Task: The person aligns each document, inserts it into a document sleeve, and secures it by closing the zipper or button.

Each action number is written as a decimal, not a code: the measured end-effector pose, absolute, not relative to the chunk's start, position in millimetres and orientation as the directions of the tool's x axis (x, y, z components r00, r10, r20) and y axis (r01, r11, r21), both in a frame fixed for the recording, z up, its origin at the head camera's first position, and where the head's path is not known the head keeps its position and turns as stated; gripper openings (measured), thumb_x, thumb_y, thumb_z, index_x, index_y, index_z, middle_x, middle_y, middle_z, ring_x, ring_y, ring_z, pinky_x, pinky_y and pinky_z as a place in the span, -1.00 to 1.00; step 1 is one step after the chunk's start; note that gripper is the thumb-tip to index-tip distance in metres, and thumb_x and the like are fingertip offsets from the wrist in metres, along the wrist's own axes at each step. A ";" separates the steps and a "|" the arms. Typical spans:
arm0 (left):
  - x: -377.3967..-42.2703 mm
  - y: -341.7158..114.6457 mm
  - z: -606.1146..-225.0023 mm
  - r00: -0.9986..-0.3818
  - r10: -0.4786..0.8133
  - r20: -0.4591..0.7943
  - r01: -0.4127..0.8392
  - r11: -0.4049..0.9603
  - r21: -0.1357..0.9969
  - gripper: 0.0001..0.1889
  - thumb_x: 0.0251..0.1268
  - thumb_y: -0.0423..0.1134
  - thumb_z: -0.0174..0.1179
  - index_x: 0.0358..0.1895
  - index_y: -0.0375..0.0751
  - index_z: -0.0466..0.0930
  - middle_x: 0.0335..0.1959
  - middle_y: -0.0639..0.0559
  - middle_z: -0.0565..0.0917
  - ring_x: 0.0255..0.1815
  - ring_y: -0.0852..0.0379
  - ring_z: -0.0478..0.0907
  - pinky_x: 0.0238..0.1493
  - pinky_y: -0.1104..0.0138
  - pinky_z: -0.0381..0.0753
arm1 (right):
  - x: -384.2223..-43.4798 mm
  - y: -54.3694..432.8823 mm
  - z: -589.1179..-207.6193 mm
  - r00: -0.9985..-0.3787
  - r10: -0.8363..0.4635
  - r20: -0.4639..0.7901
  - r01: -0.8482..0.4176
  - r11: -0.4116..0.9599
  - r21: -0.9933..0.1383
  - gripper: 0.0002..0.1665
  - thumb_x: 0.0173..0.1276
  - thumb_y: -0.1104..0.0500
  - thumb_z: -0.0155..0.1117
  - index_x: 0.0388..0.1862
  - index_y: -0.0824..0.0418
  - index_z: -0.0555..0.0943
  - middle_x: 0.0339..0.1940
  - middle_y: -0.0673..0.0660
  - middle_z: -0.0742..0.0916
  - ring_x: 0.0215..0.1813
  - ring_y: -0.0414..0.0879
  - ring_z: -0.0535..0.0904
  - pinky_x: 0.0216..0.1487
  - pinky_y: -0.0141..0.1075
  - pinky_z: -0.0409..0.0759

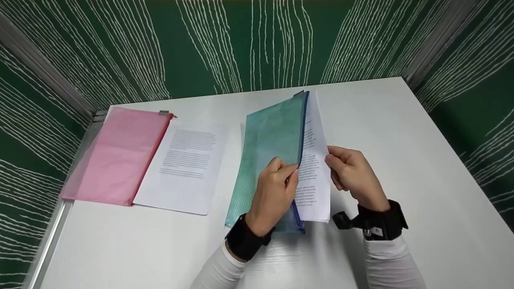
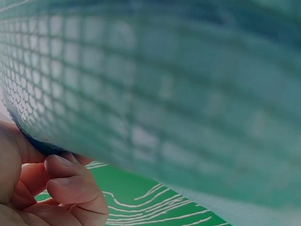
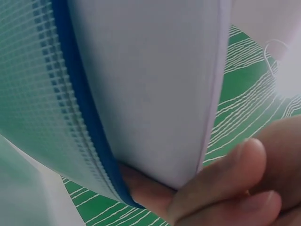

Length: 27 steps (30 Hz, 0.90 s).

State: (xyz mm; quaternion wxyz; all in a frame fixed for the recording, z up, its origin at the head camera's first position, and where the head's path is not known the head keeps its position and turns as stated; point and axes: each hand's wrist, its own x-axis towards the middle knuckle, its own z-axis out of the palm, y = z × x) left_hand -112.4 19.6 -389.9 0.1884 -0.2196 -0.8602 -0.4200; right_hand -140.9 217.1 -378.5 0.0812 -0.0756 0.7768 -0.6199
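A green mesh zip pouch (image 1: 273, 132) with a blue zipper edge is tilted up off the table, its zipped side to the right. My left hand (image 1: 273, 190) pinches that blue edge at its middle; the left wrist view shows the curled fingers (image 2: 70, 183) under the mesh. A stack of printed sheets (image 1: 315, 188) sticks partly out of the pouch's opening, the rest hidden inside. At the sheets' outer edge, my right hand (image 1: 355, 172) pinches the stack between thumb and fingers. In the right wrist view the sheets (image 3: 150, 94) stand beside the blue zipper edge (image 3: 80, 94).
To the left on the white table (image 1: 401, 140) lies a pink zip pouch (image 1: 120, 156) with a red zipper edge. Printed sheets (image 1: 184, 160) lie against its right side. Green walls with white lines (image 1: 277, 44) rise behind the table and at both sides.
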 end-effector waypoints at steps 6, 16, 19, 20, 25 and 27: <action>-111.7 19.7 -392.1 -0.824 0.221 0.522 0.548 0.546 0.634 -0.75 0.38 -0.27 -0.02 -0.13 -0.26 0.65 -0.48 0.02 0.39 -0.51 0.26 0.33 -0.49 0.57 0.28 | -141.9 211.5 -381.8 -0.979 -0.201 -0.041 -0.006 0.230 -0.973 -0.65 0.46 0.22 -0.10 0.14 0.24 0.48 -0.85 0.04 0.40 -0.87 -0.18 0.20 -0.85 -0.31 0.12; -112.1 21.0 -393.2 -0.811 0.207 0.547 0.566 0.517 0.642 -0.75 0.37 -0.28 -0.01 -0.12 -0.29 0.65 -0.49 0.01 0.39 -0.54 0.28 0.33 -0.52 0.58 0.28 | -141.0 202.6 -385.5 -0.979 -0.202 -0.028 -0.038 0.314 -0.949 -0.62 0.46 0.13 -0.09 0.19 0.13 0.45 -0.83 0.07 0.43 -0.85 -0.14 0.27 -0.81 -0.27 0.24; -111.8 20.9 -393.5 -0.805 0.212 0.554 0.576 0.504 0.644 -0.74 0.37 -0.28 -0.01 -0.10 -0.30 0.64 -0.49 0.01 0.40 -0.54 0.28 0.33 -0.53 0.58 0.27 | -141.0 200.7 -385.9 -0.979 -0.201 -0.031 -0.043 0.356 -0.933 -0.59 0.46 0.07 -0.09 0.24 0.09 0.41 -0.74 0.12 0.52 -0.82 -0.11 0.35 -0.79 -0.25 0.33; -112.1 20.9 -393.8 -0.803 0.213 0.557 0.579 0.500 0.644 -0.74 0.37 -0.28 -0.01 -0.09 -0.31 0.64 -0.48 0.01 0.41 -0.54 0.28 0.33 -0.54 0.58 0.28 | -141.0 200.0 -386.2 -0.979 -0.200 -0.027 -0.050 0.370 -0.928 -0.58 0.46 0.06 -0.09 0.24 0.09 0.41 -0.70 0.14 0.55 -0.81 -0.10 0.38 -0.77 -0.23 0.37; -112.7 21.8 -394.1 -0.794 0.211 0.570 0.593 0.473 0.651 -0.75 0.35 -0.30 0.01 -0.10 -0.32 0.64 -0.49 0.00 0.41 -0.54 0.27 0.34 -0.54 0.57 0.29 | -141.3 195.4 -389.3 -0.984 -0.179 0.006 -0.078 0.397 -0.915 -0.63 0.45 0.04 -0.07 0.13 0.15 0.48 -0.58 0.18 0.57 -0.76 -0.05 0.44 -0.67 -0.19 0.48; -112.8 22.9 -393.9 -0.793 0.207 0.574 0.597 0.453 0.662 -0.76 0.34 -0.31 0.02 -0.10 -0.34 0.64 -0.50 0.00 0.41 -0.54 0.27 0.34 -0.53 0.57 0.31 | -141.5 192.6 -391.0 -0.984 -0.175 0.018 -0.089 0.409 -0.908 -0.68 0.45 0.02 -0.07 -0.08 0.20 0.52 -0.63 0.17 0.53 -0.75 -0.02 0.44 -0.65 -0.21 0.48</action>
